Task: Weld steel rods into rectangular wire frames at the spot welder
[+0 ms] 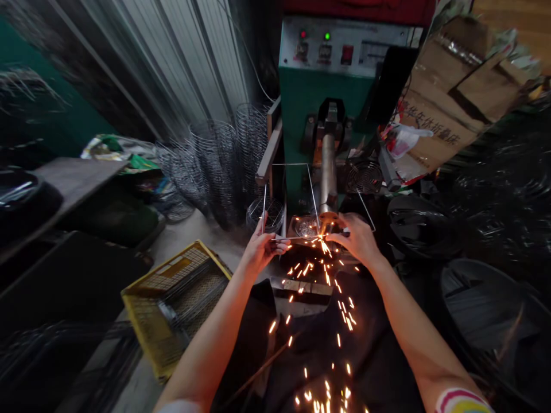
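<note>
Between my hands is a thin bent wire frame (313, 192), its bars rising in front of the machine. My left hand (262, 248) pinches its left side, thumb up and fingers curled around the wire. My right hand (360, 236) is closed close to the weld point; the wire end in its fingers is partly hidden. Just above, the round metal electrode arm (328, 172) of a green spot welder (297, 126) comes down to the wire. Bright sparks (325, 246) burst there and fall toward my lap.
A yellow plastic crate (142, 338) with metal rods inside stands at the left on the floor. Stacks of wire baskets (213, 166) rise behind it. Cardboard (434, 115) leans at the right of the welder, above dark round pans (415, 226). The welder's panel (357, 51) shows lit lamps.
</note>
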Motion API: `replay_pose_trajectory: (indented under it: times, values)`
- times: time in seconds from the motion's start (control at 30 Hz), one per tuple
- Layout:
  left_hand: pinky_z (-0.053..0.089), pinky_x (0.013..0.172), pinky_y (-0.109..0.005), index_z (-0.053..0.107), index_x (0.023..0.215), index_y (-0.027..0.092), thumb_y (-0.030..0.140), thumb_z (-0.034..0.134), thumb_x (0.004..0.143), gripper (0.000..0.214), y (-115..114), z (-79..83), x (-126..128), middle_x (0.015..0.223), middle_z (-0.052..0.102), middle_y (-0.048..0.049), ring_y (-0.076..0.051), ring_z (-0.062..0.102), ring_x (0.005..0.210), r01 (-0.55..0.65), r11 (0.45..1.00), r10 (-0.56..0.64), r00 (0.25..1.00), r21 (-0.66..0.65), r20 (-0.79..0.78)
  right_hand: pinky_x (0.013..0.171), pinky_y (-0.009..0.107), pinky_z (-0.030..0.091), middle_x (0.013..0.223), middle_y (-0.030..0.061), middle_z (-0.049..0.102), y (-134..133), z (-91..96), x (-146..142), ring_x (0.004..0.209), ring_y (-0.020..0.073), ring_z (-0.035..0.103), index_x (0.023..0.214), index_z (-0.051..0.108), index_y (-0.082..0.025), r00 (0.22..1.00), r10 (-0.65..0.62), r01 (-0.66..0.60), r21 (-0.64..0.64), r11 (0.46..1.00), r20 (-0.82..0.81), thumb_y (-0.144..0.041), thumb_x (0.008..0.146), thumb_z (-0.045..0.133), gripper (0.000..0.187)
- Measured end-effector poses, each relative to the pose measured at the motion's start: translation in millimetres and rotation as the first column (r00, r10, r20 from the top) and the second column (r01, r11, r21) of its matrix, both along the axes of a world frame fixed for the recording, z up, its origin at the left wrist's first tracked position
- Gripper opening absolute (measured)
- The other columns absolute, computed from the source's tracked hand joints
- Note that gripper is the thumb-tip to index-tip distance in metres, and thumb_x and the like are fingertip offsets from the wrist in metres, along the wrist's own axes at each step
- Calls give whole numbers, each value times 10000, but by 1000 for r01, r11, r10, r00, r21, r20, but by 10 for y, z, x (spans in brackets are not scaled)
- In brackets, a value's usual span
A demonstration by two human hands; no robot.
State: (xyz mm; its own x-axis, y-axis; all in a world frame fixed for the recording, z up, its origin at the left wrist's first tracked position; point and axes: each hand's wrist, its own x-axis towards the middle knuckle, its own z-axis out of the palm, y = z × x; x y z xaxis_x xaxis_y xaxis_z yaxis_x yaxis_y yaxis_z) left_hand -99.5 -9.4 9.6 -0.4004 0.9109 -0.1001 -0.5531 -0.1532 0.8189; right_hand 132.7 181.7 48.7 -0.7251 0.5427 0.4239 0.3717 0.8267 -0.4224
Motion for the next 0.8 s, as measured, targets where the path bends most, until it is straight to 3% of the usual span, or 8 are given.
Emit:
replay_pose_trajectory:
  times: [0.1, 0.17, 0.27, 0.4, 0.53, 0.6, 0.67, 0.8]
  values:
    - [527, 512, -244, -27, 1542, 240, 89, 552, 806, 949, 34, 13, -4, 705, 714, -40, -189, 703, 590, -4, 1000, 4, 1000, 4, 22, 944, 473, 451, 1247, 186, 608, 181, -7, 205, 1152, 345, 547, 1230, 621, -150, 956, -282, 285, 22, 958, -87, -554, 790, 660, 599]
    - [520, 497, -232, -33, 1540, 264, 93, 568, 794, 973, 8, 37, 29, 690, 709, -25, -182, 697, 573, -14, 1000, 13, 999, 14, 35, 829, 451, 500, 1072, 186, 677, 252, -42, 333, 982, 324, 626, 1125, 671, -112, 911, -404, 383, -200, 902, -77, -574, 827, 573, 559]
    - [528, 509, -247, -22, 1540, 303, 119, 586, 805, 971, -226, 19, 166, 696, 714, -14, -178, 691, 560, -14, 999, 13, 999, 33, 30, 548, 327, 496, 732, 83, 679, 123, -159, 523, 584, 206, 612, 1035, 680, -115, 903, -421, 275, -640, 718, -85, -622, 802, 547, 574]
    - [555, 642, -307, -35, 1531, 359, 200, 631, 846, 969, -809, -210, 400, 890, 745, -69, -220, 728, 749, 68, 998, -69, 998, 13, 13, 435, 250, 426, 638, 17, 624, -559, -431, 1035, 480, 143, 549, 1074, 639, -137, 886, -421, 61, -851, 521, -194, -587, 728, 683, 569]
    - [554, 700, -343, -47, 1520, 380, 428, 650, 842, 974, -1136, -344, 359, 1143, 693, -140, -231, 726, 834, 133, 991, -130, 981, -16, 145, 453, 246, 457, 698, 35, 648, -1413, -671, 1848, 526, 149, 603, 1071, 630, -155, 911, -413, 136, -927, 349, -22, -580, 757, 687, 532]
    - [551, 648, -334, 31, 1528, 337, 563, 559, 853, 887, -1117, -233, 229, 1176, 673, -174, -224, 726, 769, 138, 988, -123, 971, -63, 203, 471, 251, 477, 715, 39, 656, -1723, -693, 2196, 547, 153, 623, 1050, 635, -163, 923, -378, 194, -935, 297, 72, -587, 783, 660, 502]
    - [531, 567, -306, 158, 1520, 259, 624, 441, 878, 791, -1039, -7, 111, 1166, 674, -198, -210, 710, 693, 162, 975, -133, 973, -151, 188, 488, 256, 493, 725, 43, 664, -1927, -626, 2426, 562, 157, 638, 1040, 640, -168, 927, -357, 222, -935, 277, 115, -581, 812, 632, 472]
    - [424, 440, -206, 451, 1400, 151, 557, 247, 948, 641, -854, 514, 113, 978, 738, -121, -75, 510, 443, 239, 878, -293, 954, -414, -70, 522, 268, 511, 735, 60, 686, -2034, -315, 2614, 575, 162, 651, 1060, 653, -155, 925, -373, 209, -918, 338, 73, -542, 843, 614, 445]
